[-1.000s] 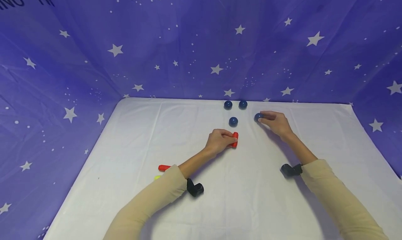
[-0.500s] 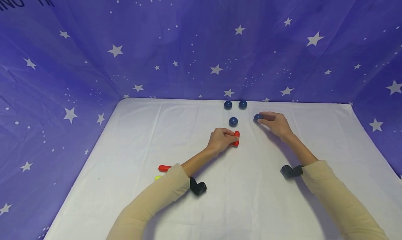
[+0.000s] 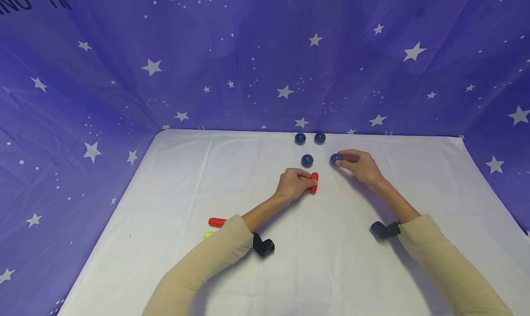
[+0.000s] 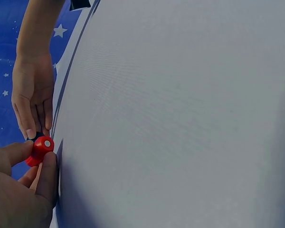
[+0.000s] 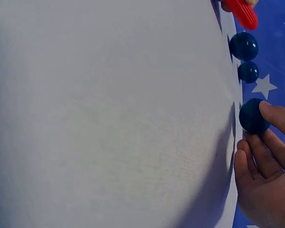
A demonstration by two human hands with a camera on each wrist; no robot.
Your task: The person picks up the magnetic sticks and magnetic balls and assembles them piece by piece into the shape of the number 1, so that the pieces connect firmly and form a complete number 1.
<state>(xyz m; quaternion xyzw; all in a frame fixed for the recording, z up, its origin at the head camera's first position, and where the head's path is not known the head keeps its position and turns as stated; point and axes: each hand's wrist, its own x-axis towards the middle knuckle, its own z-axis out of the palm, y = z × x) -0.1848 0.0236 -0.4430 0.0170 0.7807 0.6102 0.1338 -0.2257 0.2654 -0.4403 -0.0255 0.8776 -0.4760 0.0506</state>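
Observation:
My left hand [image 3: 292, 186] pinches a short red rod [image 3: 314, 177] between thumb and fingers, over the middle of the table. In the left wrist view a small pale disc shows in the near end of the red rod [image 4: 46, 144]. To the right, my right hand [image 3: 364, 167] pinches a shiny dark blue ball [image 3: 334, 159] by thumb and fingertips. The right wrist view shows this blue ball [image 5: 253, 116] at the fingertips. Rod and held ball are a short gap apart in the head view. Just behind the rod lies another blue ball [image 3: 307, 160].
Two more blue balls [image 3: 300, 138] [image 3: 319, 138] lie near the back edge of the white-covered table [image 3: 182, 169]. Left of my left forearm are a second red rod [image 3: 216, 222] and a yellow-green piece [image 3: 209, 234], both partly hidden by the sleeve. A purple star-patterned curtain [image 3: 232, 54] encloses the table.
My left hand has shifted slightly right with the red rod. My right hand has brought its blue ball a little left and nearer to me. The loose balls have stayed put.

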